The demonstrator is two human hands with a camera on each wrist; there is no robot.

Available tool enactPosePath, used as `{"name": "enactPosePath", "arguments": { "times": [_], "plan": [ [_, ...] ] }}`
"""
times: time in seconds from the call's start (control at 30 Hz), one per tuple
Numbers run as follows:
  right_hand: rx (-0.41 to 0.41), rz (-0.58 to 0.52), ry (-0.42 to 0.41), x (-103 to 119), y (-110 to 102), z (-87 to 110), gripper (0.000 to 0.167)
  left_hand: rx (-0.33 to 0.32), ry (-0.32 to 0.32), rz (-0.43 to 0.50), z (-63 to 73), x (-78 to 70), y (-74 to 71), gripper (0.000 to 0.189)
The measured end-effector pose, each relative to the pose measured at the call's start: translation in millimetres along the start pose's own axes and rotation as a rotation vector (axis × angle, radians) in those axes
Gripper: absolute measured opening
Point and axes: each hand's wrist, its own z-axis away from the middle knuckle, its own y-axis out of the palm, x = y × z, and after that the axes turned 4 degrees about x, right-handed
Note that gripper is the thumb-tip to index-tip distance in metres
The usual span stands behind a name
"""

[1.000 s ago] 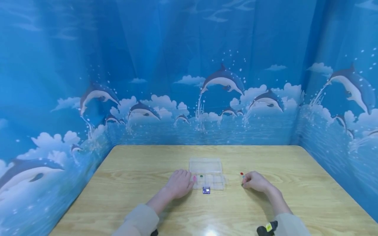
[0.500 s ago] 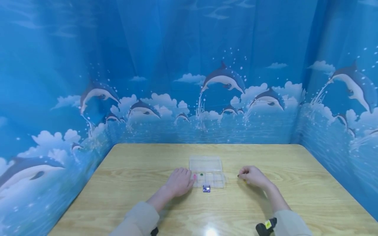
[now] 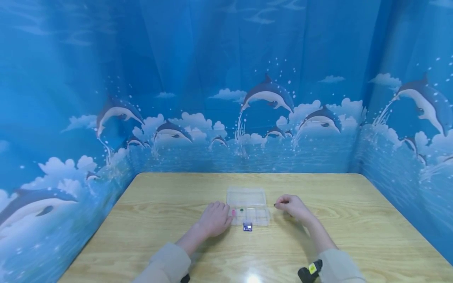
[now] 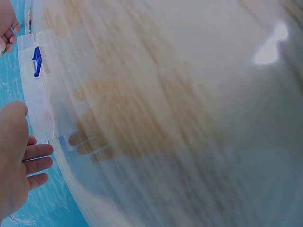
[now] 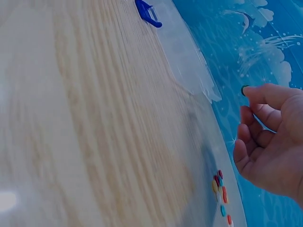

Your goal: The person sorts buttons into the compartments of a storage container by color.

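Note:
A clear plastic compartment box [image 3: 262, 216] lies on the table with its transparent lid [image 3: 245, 196] folded back. A pink piece [image 3: 233, 212] and a green piece [image 3: 242, 210] sit in separate compartments. At the box's front is a blue latch [image 3: 247, 226]. My left hand [image 3: 215, 219] rests against the left end of the box, its fingers fairly straight. To the right of the box, my right hand [image 3: 291, 206] is raised, and thumb and forefinger pinch a small dark green pill-like piece [image 5: 245, 90].
Several small colourful pill-like pieces [image 5: 220, 191] lie on the table below the right hand in the right wrist view. A blue dolphin-print curtain [image 3: 212, 78] stands behind the wooden table [image 3: 159, 188].
My right hand picked up the dark green piece, then moved left and away from me toward the box. The left hand stays at the box's left end.

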Motion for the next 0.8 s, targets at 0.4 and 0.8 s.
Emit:
{"name": "enactPosePath", "arguments": {
  "times": [0.4,0.8],
  "plan": [
    [0.001,-0.021,-0.080,13,21,-11.4,0.012,-0.008,0.008,0.006,0.5,0.2,-0.5,0.035],
    [-0.025,-0.032,-0.087,26,43,-19.3,0.006,0.003,0.001,0.025,0.7,-0.3,-1.4,0.035]
  ]
}}
